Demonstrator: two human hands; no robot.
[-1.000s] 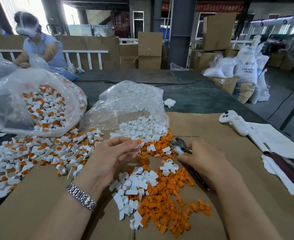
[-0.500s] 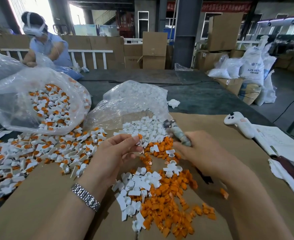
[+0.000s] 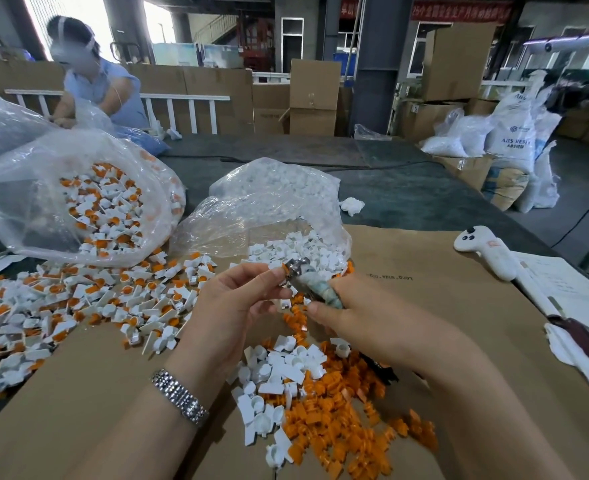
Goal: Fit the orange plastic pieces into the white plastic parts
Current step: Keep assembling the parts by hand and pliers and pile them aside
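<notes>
A person's left hand (image 3: pixel 237 303) pinches a small white part with an orange piece (image 3: pixel 282 271) at its fingertips, while the right hand (image 3: pixel 362 317) grips a metal pressing tool (image 3: pixel 307 278) whose head meets that piece. Below the hands, loose orange pieces (image 3: pixel 338 417) and white parts (image 3: pixel 275 372) lie heaped on brown cardboard (image 3: pixel 424 271), with finished ones (image 3: pixel 78 306) spread to the left. If the tool presses off-centre, the piece could seat crooked or spring out of the pinch, and the fingertips sit close enough to be nipped.
</notes>
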